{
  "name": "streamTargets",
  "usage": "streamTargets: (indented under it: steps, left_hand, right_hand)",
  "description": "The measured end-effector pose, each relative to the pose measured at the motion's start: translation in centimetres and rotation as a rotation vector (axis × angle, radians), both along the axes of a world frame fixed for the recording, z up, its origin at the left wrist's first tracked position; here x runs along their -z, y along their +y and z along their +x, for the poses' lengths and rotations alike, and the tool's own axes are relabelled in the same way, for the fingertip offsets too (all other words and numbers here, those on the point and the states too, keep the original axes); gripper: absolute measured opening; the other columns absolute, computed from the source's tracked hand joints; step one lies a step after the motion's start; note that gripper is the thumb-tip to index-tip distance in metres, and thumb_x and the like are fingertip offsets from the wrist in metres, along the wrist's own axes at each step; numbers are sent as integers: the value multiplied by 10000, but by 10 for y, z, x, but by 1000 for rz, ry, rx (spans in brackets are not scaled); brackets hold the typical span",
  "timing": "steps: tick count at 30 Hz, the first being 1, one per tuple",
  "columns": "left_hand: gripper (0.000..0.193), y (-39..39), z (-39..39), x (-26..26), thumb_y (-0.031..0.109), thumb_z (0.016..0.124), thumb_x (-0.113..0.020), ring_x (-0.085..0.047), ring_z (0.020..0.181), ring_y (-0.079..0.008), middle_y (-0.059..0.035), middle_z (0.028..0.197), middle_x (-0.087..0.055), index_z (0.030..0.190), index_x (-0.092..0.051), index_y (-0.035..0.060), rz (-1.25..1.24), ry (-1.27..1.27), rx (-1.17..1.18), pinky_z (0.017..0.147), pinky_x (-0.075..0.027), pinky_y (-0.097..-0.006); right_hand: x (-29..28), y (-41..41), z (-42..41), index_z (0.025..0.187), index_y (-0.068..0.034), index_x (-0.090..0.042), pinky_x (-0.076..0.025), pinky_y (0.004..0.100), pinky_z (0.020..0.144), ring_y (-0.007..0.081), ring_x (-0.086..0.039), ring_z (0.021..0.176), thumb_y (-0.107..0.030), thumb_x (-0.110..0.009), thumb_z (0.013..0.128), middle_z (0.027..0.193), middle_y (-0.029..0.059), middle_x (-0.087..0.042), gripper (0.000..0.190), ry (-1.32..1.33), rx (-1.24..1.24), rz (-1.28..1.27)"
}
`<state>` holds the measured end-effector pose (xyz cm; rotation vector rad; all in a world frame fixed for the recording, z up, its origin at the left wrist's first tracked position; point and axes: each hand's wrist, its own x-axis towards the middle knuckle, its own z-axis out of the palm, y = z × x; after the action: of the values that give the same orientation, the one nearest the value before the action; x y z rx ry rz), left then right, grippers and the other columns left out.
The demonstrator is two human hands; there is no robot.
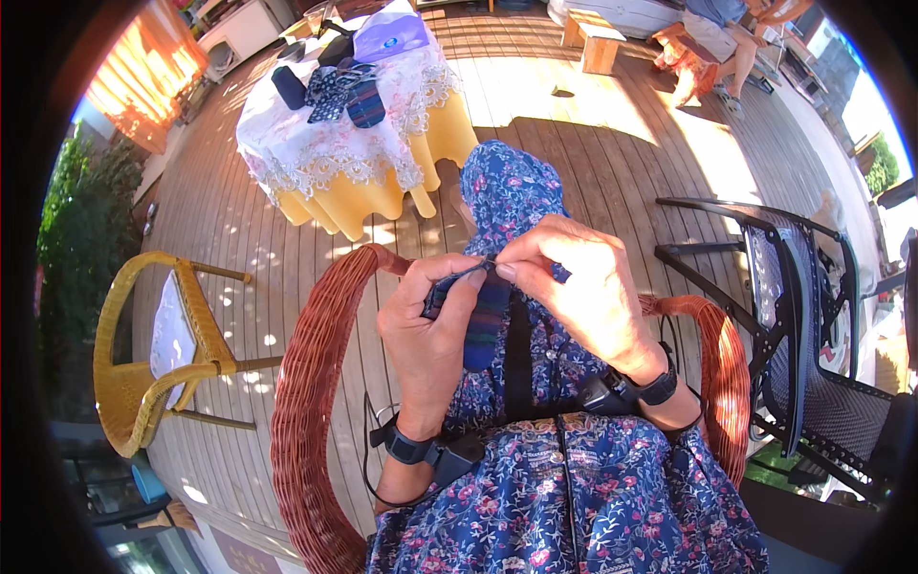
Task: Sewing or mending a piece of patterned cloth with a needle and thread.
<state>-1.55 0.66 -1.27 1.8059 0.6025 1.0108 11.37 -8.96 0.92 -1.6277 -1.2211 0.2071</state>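
Note:
Over my lap, my left hand (434, 316) pinches a piece of dark blue striped fabric (488, 316) between thumb and fingers. The fabric hangs down over my floral dress (509, 194). At the fabric's top edge, the thumb and finger of my right hand (581, 280) are pressed together, close to the left fingertips. Something tiny is between the right fingertips, too small to make out. Both wrists wear black straps with small devices.
Red wicker armrests (308, 402) flank me. Ahead left, a round table with a lace-edged cloth (272, 151) holds fabric pieces, a dark spool (288, 87) and a purple packet (391, 36). A yellow wicker chair (122, 380) is left, black mesh chairs (825, 387) right. A person (724, 43) sits far right.

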Motion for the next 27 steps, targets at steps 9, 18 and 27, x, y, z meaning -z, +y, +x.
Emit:
streamTargets:
  steps: [9, 18, 27]
  left_hand:
    - [150, 20, -5, 6, 39, 832, -661, -623, 715, -66, -50, 849, -685, 974, -673, -10, -727, -81, 271, 643, -485, -188]
    - [161, 30, -7, 15, 66, 843, -653, -630, 700, -80, -61, 856, -687, 972, -663, -29, -864, -102, 399, 633, -501, -202]
    - [130, 30, -7, 13, 70, 852, -645, -630, 670, -80, -61, 817, -679, 945, -652, -20, -950, -116, 442, 606, -504, -196]
  right_hand:
    - [-7, 2, 11, 858, -24, -670, -496, 296, 640, 195, -637, 709, -32, -651, 783, 790, 80, -632, 77, -52, -98, -80]
    - [-3, 4, 15, 890, -38, -697, -478, 280, 675, 169, -623, 731, -25, -670, 778, 797, 73, -642, 117, 46, -161, -141]
    - [7, 4, 22, 915, -46, -710, -440, 256, 645, 116, -571, 704, -31, -682, 791, 764, 35, -617, 128, 81, -235, -125]
